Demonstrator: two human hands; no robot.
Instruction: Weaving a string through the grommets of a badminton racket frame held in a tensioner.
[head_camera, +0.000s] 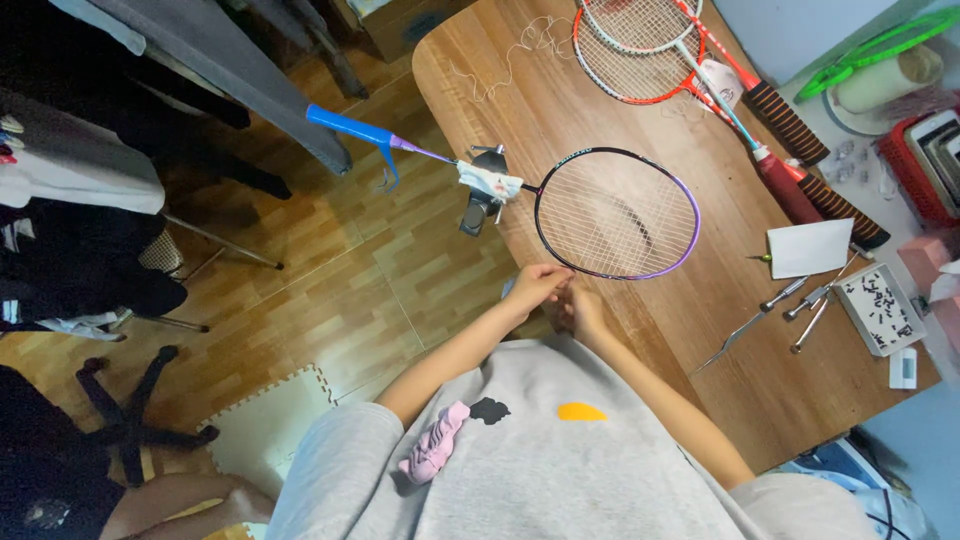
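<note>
The fingers of the left hand (535, 285) are curled and pinched together at the near rim of a black-and-purple badminton racket (617, 213), touching the frame's lower edge. The fingers of the right hand (583, 308) are bunched together just beside them, right below the same part of the rim; whether they pinch a string is too small to tell. The two hands sit close, nearly touching.

The racket lies flat across the edge of the wooden worktop (560, 110), its head over the wood and its shaft running out past the edge to a blue-wrapped handle (350, 127) above the floor. A small metal clamp (482, 195) with a white cloth wrapped at the throat grips the shaft at the worktop's edge.

Farther back on the worktop lie an orange racket (640, 55) and a white-and-teal one (640, 20), overlapping. To the right are a white card (810, 247), several slim metal tools (790, 310) and a small tray of dark bits (880, 308). A loose length of pale string (510, 55) curls near the far edge.
</note>
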